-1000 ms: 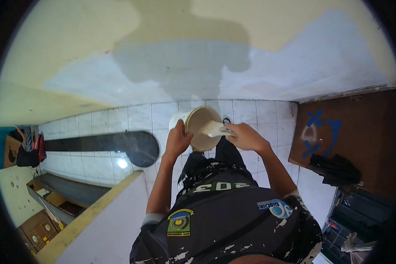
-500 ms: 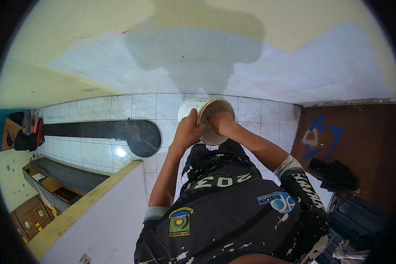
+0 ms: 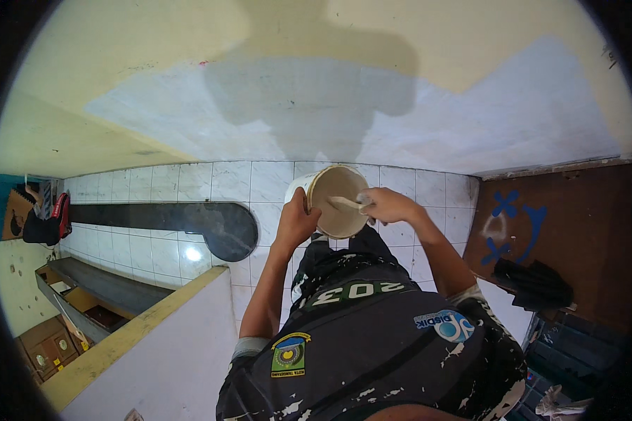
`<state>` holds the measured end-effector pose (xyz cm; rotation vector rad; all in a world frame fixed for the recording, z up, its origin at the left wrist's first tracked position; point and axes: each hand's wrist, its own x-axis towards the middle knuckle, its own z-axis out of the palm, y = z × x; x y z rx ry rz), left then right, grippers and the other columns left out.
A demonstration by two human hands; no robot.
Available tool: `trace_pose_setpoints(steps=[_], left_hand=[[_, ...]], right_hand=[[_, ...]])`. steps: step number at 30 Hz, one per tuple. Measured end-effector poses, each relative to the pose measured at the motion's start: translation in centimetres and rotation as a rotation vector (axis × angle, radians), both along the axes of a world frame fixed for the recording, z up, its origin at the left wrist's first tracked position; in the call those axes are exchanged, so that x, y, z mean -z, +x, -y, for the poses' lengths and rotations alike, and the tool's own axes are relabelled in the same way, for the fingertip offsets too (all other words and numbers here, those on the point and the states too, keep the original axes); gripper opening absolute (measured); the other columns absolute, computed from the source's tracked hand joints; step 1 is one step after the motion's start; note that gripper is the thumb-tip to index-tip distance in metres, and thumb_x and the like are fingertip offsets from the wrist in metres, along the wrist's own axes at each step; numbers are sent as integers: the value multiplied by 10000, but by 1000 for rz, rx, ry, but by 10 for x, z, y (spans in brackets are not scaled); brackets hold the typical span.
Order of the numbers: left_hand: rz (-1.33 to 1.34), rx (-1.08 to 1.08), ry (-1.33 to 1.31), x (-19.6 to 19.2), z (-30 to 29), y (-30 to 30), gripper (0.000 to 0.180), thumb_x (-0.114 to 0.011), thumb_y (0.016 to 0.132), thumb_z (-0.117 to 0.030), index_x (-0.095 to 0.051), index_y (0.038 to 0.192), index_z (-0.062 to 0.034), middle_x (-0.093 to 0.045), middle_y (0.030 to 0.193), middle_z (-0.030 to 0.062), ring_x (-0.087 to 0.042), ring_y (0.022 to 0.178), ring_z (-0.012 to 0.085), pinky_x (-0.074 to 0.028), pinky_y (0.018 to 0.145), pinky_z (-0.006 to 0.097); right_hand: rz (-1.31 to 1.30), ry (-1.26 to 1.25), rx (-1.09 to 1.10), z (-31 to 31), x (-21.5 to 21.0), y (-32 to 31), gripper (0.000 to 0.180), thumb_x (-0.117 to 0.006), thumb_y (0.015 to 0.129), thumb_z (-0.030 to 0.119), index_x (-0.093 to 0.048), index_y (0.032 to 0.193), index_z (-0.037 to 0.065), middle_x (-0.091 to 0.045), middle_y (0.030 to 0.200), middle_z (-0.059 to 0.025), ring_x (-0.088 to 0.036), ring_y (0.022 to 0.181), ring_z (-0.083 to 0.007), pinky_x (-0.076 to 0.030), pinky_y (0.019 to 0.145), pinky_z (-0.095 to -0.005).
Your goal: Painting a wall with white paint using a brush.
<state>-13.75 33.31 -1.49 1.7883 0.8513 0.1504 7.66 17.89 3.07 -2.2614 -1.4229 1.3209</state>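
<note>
A white bucket [image 3: 300,184], tilted so that its mouth faces me, is held in front of my legs. My left hand [image 3: 297,223] is closed on its left rim, with the thumb over the edge. At the right side of the mouth, my right hand [image 3: 390,206] grips a pale-handled paintbrush [image 3: 347,203]. The brush reaches into the bucket and its darker tip is near the inner wall. Pale residue coats the bucket's inside.
Ahead rises a wall [image 3: 295,105], part yellow and part whitish, carrying my shadow. A dark guitar-shaped board [image 3: 228,228] lies on white floor tiles at left. A low partition [image 3: 168,309] stands near left. At right are a brown panel [image 3: 576,217] and black cloth [image 3: 534,282].
My right hand has come up out of the bucket toward its right rim, and the brush now shows in it. The left hand still holds the bucket, whose mouth has turned more toward me.
</note>
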Motion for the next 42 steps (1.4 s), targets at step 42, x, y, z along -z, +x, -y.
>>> trace_pose_setpoints(steps=[42], left_hand=[[82,-50,-21,12,4,23,266,-674,806,-59,-417,823,6,-513,729,109,-633,616,225,-572,459,388]], right_hand=[[911,1210,855,46,-133,190,429,-624,873,28,-628,1302,47,-628,855,-210,-629,779,-368,-514,708,-444]])
